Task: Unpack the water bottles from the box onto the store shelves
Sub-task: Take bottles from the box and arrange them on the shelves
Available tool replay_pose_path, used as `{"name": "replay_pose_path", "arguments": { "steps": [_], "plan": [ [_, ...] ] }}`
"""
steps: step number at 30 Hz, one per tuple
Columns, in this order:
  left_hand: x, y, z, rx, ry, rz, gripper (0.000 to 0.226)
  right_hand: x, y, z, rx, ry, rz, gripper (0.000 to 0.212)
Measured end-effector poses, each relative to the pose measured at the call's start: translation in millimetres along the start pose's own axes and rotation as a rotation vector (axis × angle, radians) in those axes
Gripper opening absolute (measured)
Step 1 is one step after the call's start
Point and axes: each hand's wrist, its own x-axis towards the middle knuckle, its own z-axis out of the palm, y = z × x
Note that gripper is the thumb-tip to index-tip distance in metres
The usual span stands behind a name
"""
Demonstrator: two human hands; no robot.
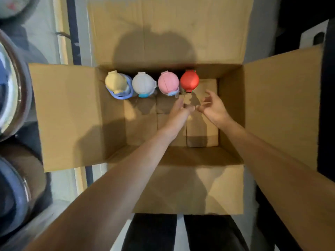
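Open cardboard box with flaps spread, four water bottles upright in a row along its 12 o'clock wall, yellow-lidded bottle, white-lidded bottle, pink-lidded bottle, red-lidded bottle, left hand and right hand inside the box at 6 o'clock of the red one, both spread open, empty, thumbs nearly meeting

Both forearms are bare from the bottom edge of the view to the wrists, with no sleeve, watch, bracelet or ring to be seen on either. The left hand and right hand wear no gloves. Below the arms, two legs in dark trousers show.
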Motion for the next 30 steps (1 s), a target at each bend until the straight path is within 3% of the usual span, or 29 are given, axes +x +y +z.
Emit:
{"name": "replay_pose_path", "arguments": {
  "steps": [9, 14, 18, 23, 28, 30],
  "plan": [
    [106.5, -46.5, -6.2, -0.139, -0.017, 0.082, 0.056, 113.8, 37.1, 38.4, 0.036, -0.032, -0.232, 0.108],
    [127.8, -52.9, -15.4, -0.153, 0.081, 0.098, 0.052, 132.8, 44.9, 49.1, 0.033, 0.009, -0.332, 0.091],
    [117.9, -49.8, -16.9, -0.102, 0.031, 0.144, 0.053, 120.3, 39.1, 48.1, 0.025, 0.073, -0.345, 0.074],
    [91.4, -48.9, -16.7, -0.188, 0.024, 0.165, 0.057, 74.8, 41.4, 40.9, 0.036, -0.029, -0.315, 0.059],
    [48.9, -61.2, -10.5, -0.137, 0.011, 0.083, 0.095, -4.1, 37.3, 29.6, 0.019, -0.125, -0.224, 0.051],
    [15.7, -64.7, -6.3, -0.135, 0.017, 0.076, 0.086, -44.1, 28.3, 22.4, 0.000, -0.154, -0.167, 0.044]
  ]
}}
